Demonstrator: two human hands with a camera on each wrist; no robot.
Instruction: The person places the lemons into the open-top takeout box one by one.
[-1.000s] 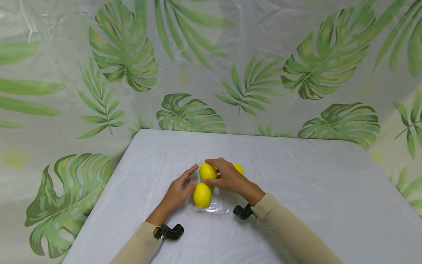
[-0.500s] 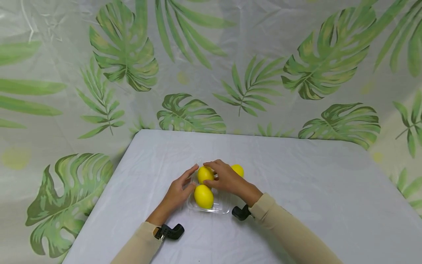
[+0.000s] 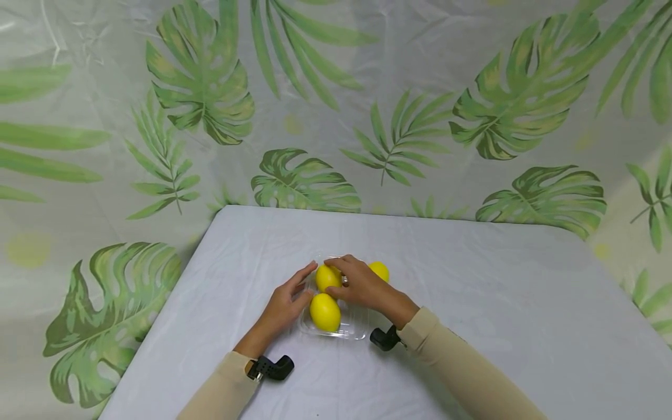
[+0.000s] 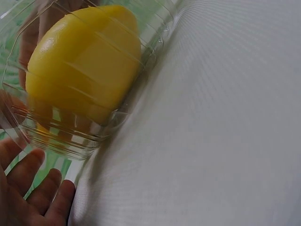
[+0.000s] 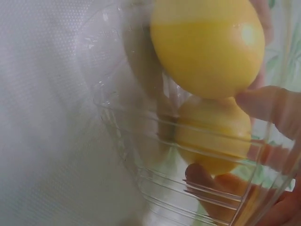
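Observation:
A clear plastic tray [image 3: 353,332] sits near the table's middle with two yellow lemons in it. The near lemon [image 3: 325,312] lies free in the tray. My right hand [image 3: 336,276] grips the far lemon [image 3: 324,279] from above, forefinger over it and thumb beneath. My left hand [image 3: 300,287] rests with straight fingers against the tray's left wall. A third lemon [image 3: 380,270] lies on the table just behind my right hand. The right wrist view shows the held lemon [image 5: 207,47] above the other lemon [image 5: 214,134], seen through the tray wall [image 5: 141,160]. In the left wrist view, one lemon [image 4: 84,61] fills the tray [image 4: 70,139].
The table wears a pale grey cloth [image 3: 472,291]. A leaf-printed sheet [image 3: 399,116] hangs behind and at both sides. The table's left edge [image 3: 157,315] runs close to my left arm.
Over the last second my right hand has lowered the far lemon slightly into the tray. My left hand has stayed against the tray's side.

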